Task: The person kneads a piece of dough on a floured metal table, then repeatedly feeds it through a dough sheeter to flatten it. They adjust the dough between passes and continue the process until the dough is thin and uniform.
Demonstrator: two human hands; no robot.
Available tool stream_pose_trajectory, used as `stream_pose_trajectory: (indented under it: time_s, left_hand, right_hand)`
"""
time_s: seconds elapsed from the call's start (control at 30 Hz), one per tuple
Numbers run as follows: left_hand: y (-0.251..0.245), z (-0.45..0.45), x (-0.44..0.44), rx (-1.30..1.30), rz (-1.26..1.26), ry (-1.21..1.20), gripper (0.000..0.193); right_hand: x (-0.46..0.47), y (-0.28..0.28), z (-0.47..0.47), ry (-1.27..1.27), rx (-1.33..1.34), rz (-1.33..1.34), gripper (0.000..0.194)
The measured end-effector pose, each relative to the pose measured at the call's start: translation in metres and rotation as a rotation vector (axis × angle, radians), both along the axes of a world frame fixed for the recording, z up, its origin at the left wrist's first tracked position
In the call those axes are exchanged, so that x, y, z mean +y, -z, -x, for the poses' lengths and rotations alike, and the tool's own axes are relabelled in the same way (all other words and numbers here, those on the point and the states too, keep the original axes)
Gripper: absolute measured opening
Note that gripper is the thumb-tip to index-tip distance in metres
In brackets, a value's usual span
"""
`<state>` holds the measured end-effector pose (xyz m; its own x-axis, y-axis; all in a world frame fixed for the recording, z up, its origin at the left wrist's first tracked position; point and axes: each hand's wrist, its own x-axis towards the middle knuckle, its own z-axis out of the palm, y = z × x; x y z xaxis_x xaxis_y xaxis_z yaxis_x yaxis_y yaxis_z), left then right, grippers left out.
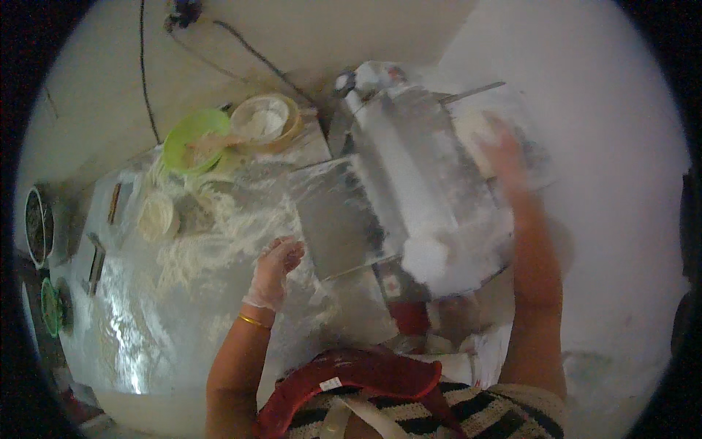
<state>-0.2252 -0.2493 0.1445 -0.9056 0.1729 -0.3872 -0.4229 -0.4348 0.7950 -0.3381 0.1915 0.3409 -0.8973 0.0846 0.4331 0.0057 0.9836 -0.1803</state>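
My right hand point(502, 151) is stretched over the far right side of a flour-dusted dough sheeter point(417, 181). Its fingers are blurred and lie against a pale piece of dough point(473, 134); whether they grip it is not clear. My left hand point(279, 266), in a clear plastic glove, hovers over the floured metal table point(214, 324). Its fingers are curled in, and nothing shows in them. Just right of it is the sheeter's flat metal tray point(340, 219). White flour point(425, 258) lies heaped at the machine's near end.
A lime-green bowl point(189, 148) and a container of flour point(263, 120) stand at the back. A small tub point(159, 217) lies in scattered flour on the left. A cable point(263, 60) runs down the wall towards the machine. A white wall point(614, 164) bounds the right side.
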Motion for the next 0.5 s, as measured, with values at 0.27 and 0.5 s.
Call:
stream_pose_trajectory:
  time_s: [0.27, 0.5]
  left_hand:
    - [0.047, -0.06, -0.072, -0.063, 0.024, -0.124, 0.024]
    - [0.052, -0.073, -0.089, -0.171, -0.024, -0.241, 0.02]
  right_hand:
    - [-0.12, -0.054, -0.092, -0.259, 0.023, 0.441, 0.048]
    - [-0.233, 0.002, -0.163, -0.743, -0.695, 0.461, 0.04]
